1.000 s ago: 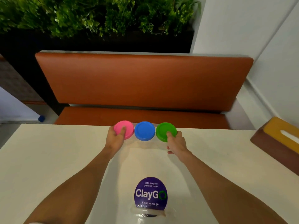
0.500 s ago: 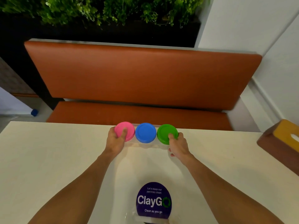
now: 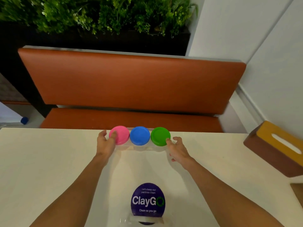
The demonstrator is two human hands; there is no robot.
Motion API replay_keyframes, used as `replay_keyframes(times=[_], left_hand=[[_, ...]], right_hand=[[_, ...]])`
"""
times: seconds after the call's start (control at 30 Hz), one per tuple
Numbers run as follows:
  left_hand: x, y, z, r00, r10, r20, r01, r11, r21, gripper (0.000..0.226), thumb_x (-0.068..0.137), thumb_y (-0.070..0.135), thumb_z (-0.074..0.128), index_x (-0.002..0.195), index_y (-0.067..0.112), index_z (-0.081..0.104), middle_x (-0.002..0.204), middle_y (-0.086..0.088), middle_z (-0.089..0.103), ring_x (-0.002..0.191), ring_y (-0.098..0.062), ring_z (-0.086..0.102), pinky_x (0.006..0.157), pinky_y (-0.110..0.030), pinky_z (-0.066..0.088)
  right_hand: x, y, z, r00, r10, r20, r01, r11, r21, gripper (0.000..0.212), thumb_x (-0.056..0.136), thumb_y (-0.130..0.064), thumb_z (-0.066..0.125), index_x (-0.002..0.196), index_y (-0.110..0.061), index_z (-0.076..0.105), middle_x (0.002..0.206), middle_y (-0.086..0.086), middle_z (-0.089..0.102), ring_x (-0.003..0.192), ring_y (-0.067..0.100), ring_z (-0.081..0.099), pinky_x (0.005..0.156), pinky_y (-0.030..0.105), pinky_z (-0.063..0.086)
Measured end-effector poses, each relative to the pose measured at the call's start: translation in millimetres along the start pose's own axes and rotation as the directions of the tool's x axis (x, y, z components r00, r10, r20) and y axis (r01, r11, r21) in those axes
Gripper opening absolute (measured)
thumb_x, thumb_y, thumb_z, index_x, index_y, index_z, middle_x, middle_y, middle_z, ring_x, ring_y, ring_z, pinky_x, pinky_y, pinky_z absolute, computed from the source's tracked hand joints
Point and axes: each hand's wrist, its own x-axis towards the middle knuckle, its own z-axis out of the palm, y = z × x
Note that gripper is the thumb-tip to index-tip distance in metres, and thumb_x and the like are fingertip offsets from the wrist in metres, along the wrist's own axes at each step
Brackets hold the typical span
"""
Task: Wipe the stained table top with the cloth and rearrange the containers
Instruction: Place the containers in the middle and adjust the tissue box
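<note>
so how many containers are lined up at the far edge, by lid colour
pink lid: 1
blue lid: 1
green lid: 1
total: 3 containers, side by side in a row; the left hand touches the pink one, the right hand the green one.

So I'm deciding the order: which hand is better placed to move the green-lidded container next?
Right hand: its fingers already touch the green-lidded container; the left hand is at the pink-lidded one.

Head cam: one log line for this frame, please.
stage: arranging containers | left hand: touching pink-lidded container | right hand: touching green-lidded container | blue-lidded container: between them, untouched | cloth: not visible
</note>
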Motion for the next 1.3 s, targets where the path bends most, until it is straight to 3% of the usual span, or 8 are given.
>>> replay_keyframes(times=[0.13,0.23,0.3,0.47,0.67,0.87,1.1,1.3], left_hand=[[-27.8,11.8,-1.2,0.981,0.137,-0.134,-0.124,0.987,0.099,0.057,0.087,0.016,0.068,0.138,0.011,0.042,0.142,-0.014,0.044,0.124,-0.035,0.049,0.097,-0.046,0.045],[-63.3,25.6,7.9,0.959,0.246,-0.144,-0.234,0.968,0.092,0.040,0.084,0.010,0.067,0.122,0.009,0.053,0.119,-0.010,0.055,0.106,-0.028,0.055,0.085,-0.037,0.050],[-86.1,30.0,20.6,0.933,0.353,-0.074,-0.345,0.933,0.107,0.025,0.084,0.006,0.064,0.108,0.008,0.056,0.106,-0.005,0.056,0.098,-0.024,0.055,0.078,-0.029,0.048],[-147.7,34.2,75.4,0.895,0.412,0.174,-0.436,0.889,0.137,0.039,0.087,0.018,0.068,0.123,0.012,0.055,0.124,-0.006,0.055,0.114,-0.024,0.053,0.098,-0.044,0.046],[-216.9,27.9,142.0,0.803,0.413,0.430,-0.543,0.805,0.241,0.042,0.090,0.033,0.061,0.130,0.023,0.051,0.136,0.000,0.050,0.124,-0.022,0.046,0.106,-0.043,0.040],[-273.1,24.6,215.0,0.788,0.354,0.505,-0.538,0.793,0.285,0.041,0.092,0.038,0.058,0.131,0.027,0.049,0.142,0.003,0.046,0.126,-0.020,0.044,0.108,-0.040,0.039],[-323.9,30.8,320.6,0.804,0.252,0.539,-0.438,0.864,0.249,0.047,0.090,0.042,0.059,0.132,0.026,0.045,0.138,-0.001,0.047,0.122,-0.023,0.047,0.103,-0.039,0.044],[-341.4,44.0,397.3,0.850,0.159,0.502,-0.282,0.943,0.177,0.052,0.092,0.039,0.058,0.137,0.022,0.040,0.142,-0.005,0.041,0.126,-0.026,0.045,0.105,-0.042,0.042]], right_hand=[[-24.0,9.7,-30.4,0.996,-0.082,0.028,0.081,0.996,0.045,0.028,0.100,-0.037,0.044,0.127,-0.028,0.046,0.130,0.004,0.054,0.110,0.023,0.057,0.099,0.043,0.049],[-45.6,26.3,-61.5,0.982,-0.188,0.032,0.187,0.982,0.016,0.016,0.100,-0.028,0.045,0.108,-0.033,0.059,0.121,-0.002,0.059,0.104,0.016,0.057,0.097,0.038,0.050],[-59.5,37.9,-81.2,0.972,-0.234,0.002,0.234,0.972,0.002,0.019,0.100,-0.024,0.046,0.100,-0.035,0.062,0.117,-0.002,0.060,0.106,0.017,0.058,0.094,0.035,0.050],[-93.0,72.5,-145.7,0.956,-0.278,-0.092,0.280,0.960,0.011,0.022,0.099,-0.022,0.049,0.095,-0.036,0.066,0.112,-0.001,0.064,0.097,0.018,0.060,0.066,0.021,0.045],[-122.3,121.0,-220.1,0.919,-0.311,-0.243,0.309,0.950,-0.047,0.022,0.097,-0.018,0.054,0.093,-0.036,0.065,0.106,-0.008,0.066,0.101,0.011,0.062,0.077,0.016,0.045],[-125.9,167.2,-292.1,0.906,-0.305,-0.294,0.300,0.952,-0.064,0.015,0.097,-0.016,0.056,0.101,-0.023,0.068,0.107,-0.007,0.066,0.104,0.011,0.060,0.070,0.005,0.043],[-100.6,196.2,-381.4,0.900,-0.330,-0.286,0.346,0.938,0.007,0.015,0.097,-0.016,0.055,0.107,-0.014,0.067,0.108,0.001,0.065,0.098,0.015,0.061,0.067,0.009,0.050],[-65.9,203.8,-441.2,0.908,-0.346,-0.235,0.346,0.937,-0.042,0.013,0.098,-0.020,0.054,0.100,-0.026,0.066,0.104,-0.005,0.066,0.095,0.015,0.061,0.066,0.004,0.044]])
